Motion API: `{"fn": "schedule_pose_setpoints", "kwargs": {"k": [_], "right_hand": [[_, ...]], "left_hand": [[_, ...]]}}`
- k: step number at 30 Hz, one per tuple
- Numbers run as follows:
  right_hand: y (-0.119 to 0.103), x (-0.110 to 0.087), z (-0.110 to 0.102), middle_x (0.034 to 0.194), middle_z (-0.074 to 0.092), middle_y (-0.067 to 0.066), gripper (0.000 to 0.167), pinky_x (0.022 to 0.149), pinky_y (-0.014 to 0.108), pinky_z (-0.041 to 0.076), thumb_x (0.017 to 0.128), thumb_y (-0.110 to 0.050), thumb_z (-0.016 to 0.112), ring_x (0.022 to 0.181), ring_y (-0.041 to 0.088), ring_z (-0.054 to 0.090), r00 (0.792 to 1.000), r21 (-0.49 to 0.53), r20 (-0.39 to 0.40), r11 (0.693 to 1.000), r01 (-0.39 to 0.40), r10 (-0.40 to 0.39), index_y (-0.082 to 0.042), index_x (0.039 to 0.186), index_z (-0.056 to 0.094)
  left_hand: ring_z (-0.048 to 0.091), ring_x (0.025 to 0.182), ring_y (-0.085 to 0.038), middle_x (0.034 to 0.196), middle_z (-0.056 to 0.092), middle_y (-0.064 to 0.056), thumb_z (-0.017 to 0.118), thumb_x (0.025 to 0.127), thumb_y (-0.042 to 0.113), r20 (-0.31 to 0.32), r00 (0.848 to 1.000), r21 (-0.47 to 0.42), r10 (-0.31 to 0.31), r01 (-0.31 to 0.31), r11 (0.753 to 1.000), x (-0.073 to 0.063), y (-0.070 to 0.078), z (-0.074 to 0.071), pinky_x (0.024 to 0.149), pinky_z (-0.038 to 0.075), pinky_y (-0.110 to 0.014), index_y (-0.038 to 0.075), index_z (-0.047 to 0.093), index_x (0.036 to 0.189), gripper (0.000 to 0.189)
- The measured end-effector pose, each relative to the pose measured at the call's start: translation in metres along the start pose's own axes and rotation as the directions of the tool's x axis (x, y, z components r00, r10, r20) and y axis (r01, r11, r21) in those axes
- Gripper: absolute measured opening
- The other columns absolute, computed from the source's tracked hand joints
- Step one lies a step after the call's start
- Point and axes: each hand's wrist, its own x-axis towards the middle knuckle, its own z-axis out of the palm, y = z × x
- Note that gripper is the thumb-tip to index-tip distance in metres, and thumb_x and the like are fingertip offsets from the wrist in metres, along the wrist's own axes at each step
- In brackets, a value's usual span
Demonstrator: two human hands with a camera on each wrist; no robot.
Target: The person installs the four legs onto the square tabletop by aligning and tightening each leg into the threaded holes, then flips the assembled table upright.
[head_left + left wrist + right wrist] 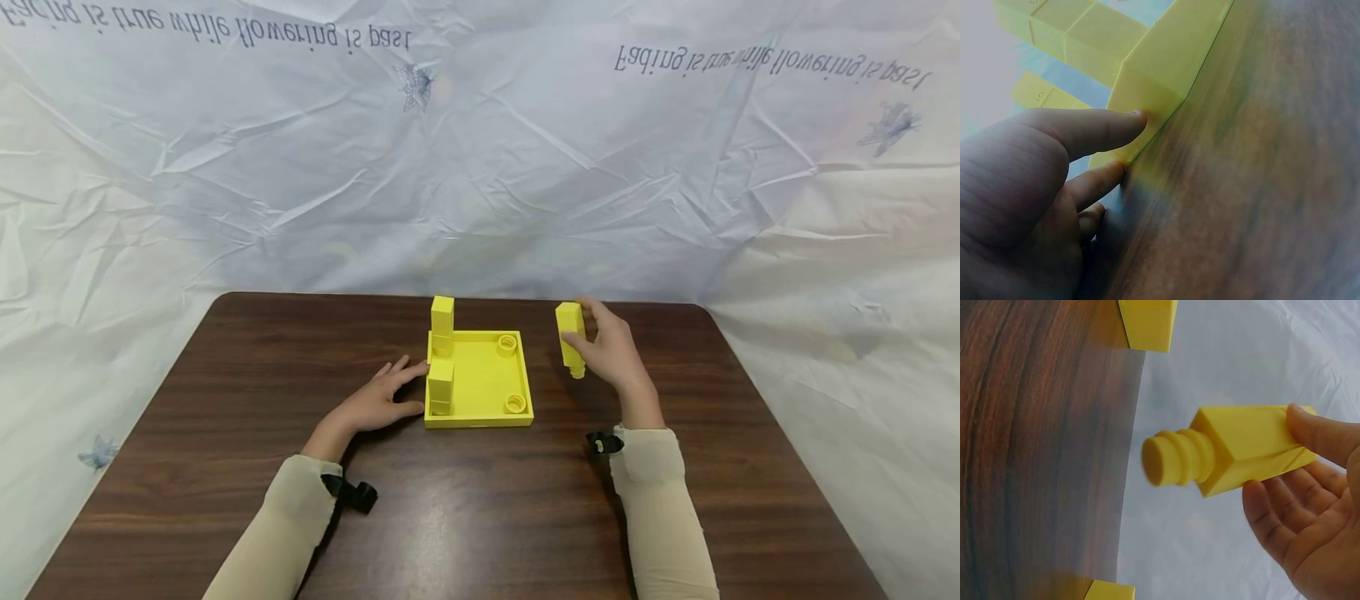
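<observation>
Head view, sweeping left to right: the left hand (pixel 378 402) lies flat on the dark wooden table (pixel 225 400), fingers straight and holding nothing, fingertips pressed to the left wall of the square yellow tray (pixel 480 417). Two yellow square posts (pixel 442 323) stand upright along the tray's left side, and two round sockets (pixel 507 342) sit at its right corners. Just right of the tray, the right hand (pixel 611 350) pinches a third yellow leg (pixel 570 335), upright and lifted off the table, its ridged round peg (pixel 1169 457) pointing down.
</observation>
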Motion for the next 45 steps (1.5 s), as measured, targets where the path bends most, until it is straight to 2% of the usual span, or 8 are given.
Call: {"fn": "schedule_pose_setpoints", "kwargs": {"k": [13, 20, 33, 45], "right_hand": [[0.000, 0.002, 0.006, 0.122, 0.066, 0.021, 0.063, 0.084, 0.053, 0.060, 0.101, -0.010, 0.074, 0.098, 0.037, 0.069, 0.996, 0.041, -0.055, 0.996, 0.076, -0.073, 0.000, 0.156, 0.044], [0.000, 0.003, 0.009, 0.124, 0.064, 0.021, 0.063, 0.080, 0.053, 0.058, 0.101, -0.011, 0.075, 0.101, 0.038, 0.068, 0.990, 0.027, -0.104, 0.995, 0.101, -0.098, 0.000, 0.155, 0.046], [-0.002, 0.006, 0.018, 0.125, 0.064, 0.021, 0.063, 0.080, 0.047, 0.057, 0.099, -0.008, 0.076, 0.094, 0.033, 0.068, 0.978, 0.063, -0.142, 0.984, 0.165, -0.155, -0.002, 0.155, 0.046], [-0.008, 0.009, 0.029, 0.128, 0.061, 0.018, 0.065, 0.081, 0.048, 0.055, 0.102, -0.014, 0.074, 0.101, 0.034, 0.067, 0.987, 0.101, -0.120, 0.987, 0.123, -0.111, -0.009, 0.158, 0.042]], "left_hand": [[-0.008, 0.159, -0.050, 0.176, 0.005, -0.020, 0.069, 0.105, 0.028, -0.001, 1.000, 0.004, 0.000, 0.000, 1.000, -0.001, 0.000, 0.001, 0.120, 0.013, -0.076, 0.019, 0.034, 0.168, 0.072], [-0.008, 0.159, -0.050, 0.176, 0.006, -0.021, 0.069, 0.105, 0.027, 0.001, 1.000, 0.000, 0.017, -0.017, 1.000, -0.001, 0.001, 0.000, 0.121, 0.012, -0.076, 0.016, 0.035, 0.167, 0.072], [-0.007, 0.159, -0.050, 0.175, 0.008, -0.021, 0.069, 0.105, 0.028, 0.002, 1.000, 0.010, 0.022, -0.022, 1.000, 0.000, 0.000, 0.000, 0.121, 0.012, -0.076, 0.016, 0.035, 0.167, 0.071], [-0.007, 0.159, -0.050, 0.175, 0.007, -0.021, 0.069, 0.105, 0.027, 0.007, 1.000, 0.000, 0.023, -0.023, 1.000, 0.000, 0.000, -0.001, 0.121, 0.013, -0.075, 0.016, 0.035, 0.167, 0.071]]}}
